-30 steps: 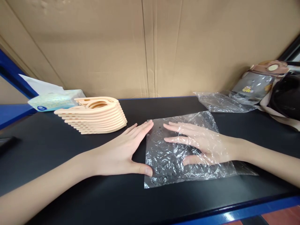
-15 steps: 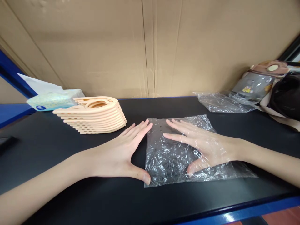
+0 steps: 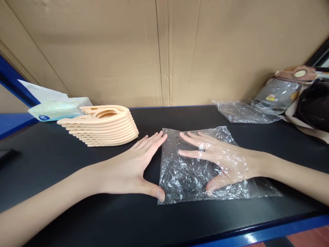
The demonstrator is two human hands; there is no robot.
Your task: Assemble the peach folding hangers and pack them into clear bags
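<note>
- Far left, at the back of the black worktop [image 3: 77,192]: a tissue pack [image 3: 55,108] lies against the cardboard wall [image 3: 115,51], untouched.
- Just right of it: a stack of peach plastic hangers [image 3: 102,127], nested flat and fanned slightly, well apart from both hands.
- Left hand [image 3: 128,169]: palm down on the worktop, fingers straight and close together, thumb spread wide. The thumb tip and the longest fingertips touch the left edge of the clear plastic bag [image 3: 190,171]; the hand holds nothing.
- Centre: the clear plastic bag lies flat on the worktop, crinkled, with its mouth toward the right, just in front of the person.
- Right hand [image 3: 226,159]: inserted inside the bag through the open right side, palm down, fingers spread, thumb angled toward the near edge. Film covers the hand to the wrist. It grips nothing.
- Judgement on the step in hand: the bag appears to be in the course of being opened and flattened. To do this well, the left hand should pin the closed edge firmly so the bag cannot slide, while the right hand sweeps outward to the corners to part the two layers fully. Light pressure is advised; the film looks thin and would likely tear under a nail or a sharp push.
- Back right: a second clear bag [image 3: 244,113] lies crumpled on the worktop.
- Far right: a transparent visor with a cartoon print [image 3: 280,91] and a dark bag [image 3: 313,106] rest beside the wall.
</note>
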